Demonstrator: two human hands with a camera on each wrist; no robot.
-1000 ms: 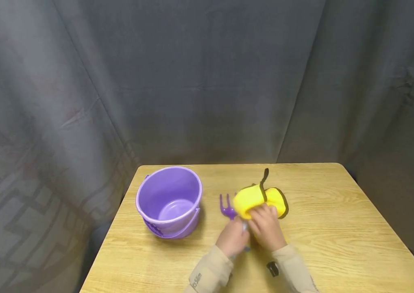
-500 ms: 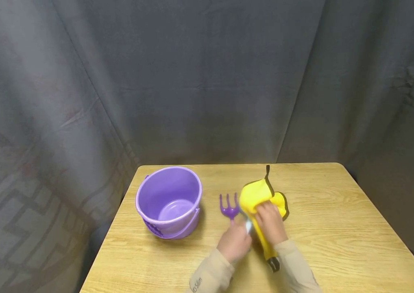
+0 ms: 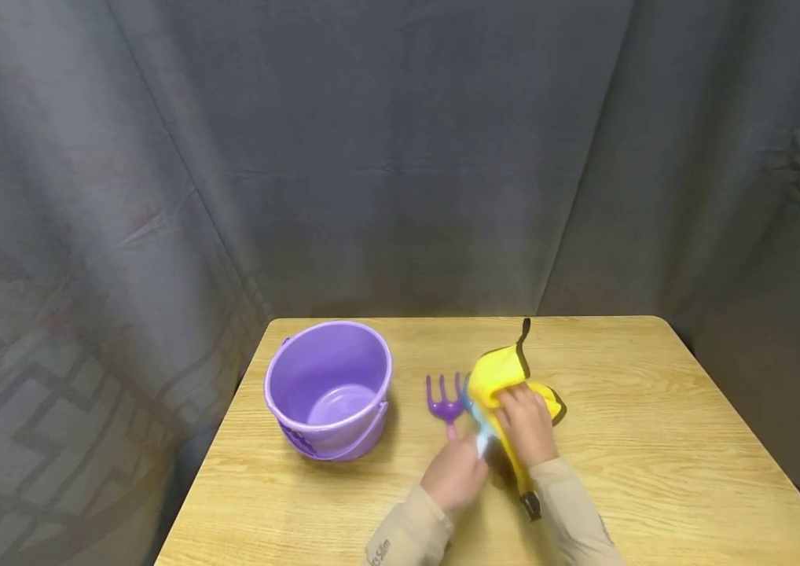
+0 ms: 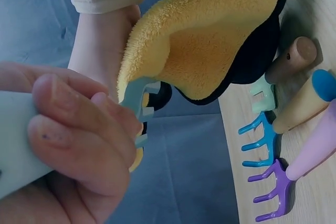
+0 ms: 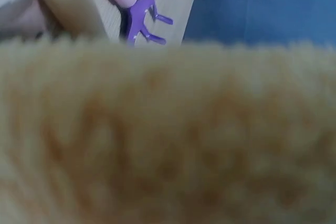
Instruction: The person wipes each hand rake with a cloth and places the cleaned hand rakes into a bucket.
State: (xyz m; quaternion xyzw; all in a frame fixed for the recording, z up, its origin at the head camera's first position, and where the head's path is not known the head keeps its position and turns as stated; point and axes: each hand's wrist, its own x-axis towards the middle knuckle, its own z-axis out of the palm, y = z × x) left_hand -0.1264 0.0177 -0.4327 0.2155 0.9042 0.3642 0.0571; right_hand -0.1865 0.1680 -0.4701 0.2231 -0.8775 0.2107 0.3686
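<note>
My left hand (image 3: pixel 453 474) grips the pale blue handle (image 4: pixel 18 135) of a toy rake, whose pale blue head (image 4: pixel 137 95) points toward the cloth. In my right hand (image 3: pixel 527 424) is a fluffy yellow cloth (image 3: pixel 497 369) with black edging, bunched around the fingers. The left wrist view shows the cloth (image 4: pixel 199 35) touching the rake's head and partly covering it. Yellow pile (image 5: pixel 168 140) blurs across most of the right wrist view, so the right fingers are hidden there.
A purple bucket (image 3: pixel 325 431) stands on the left of the wooden table (image 3: pixel 655 440). Beside the hands lie more toy rakes: a purple one with a pink handle (image 4: pixel 275 192), a blue one with a yellow handle (image 4: pixel 265 142), and a green one with a brown handle (image 4: pixel 264 95).
The cloth has shifted slightly right with my right hand, and a strip of it now hangs toward the near side. My left hand has moved slightly right, still holding the rake.
</note>
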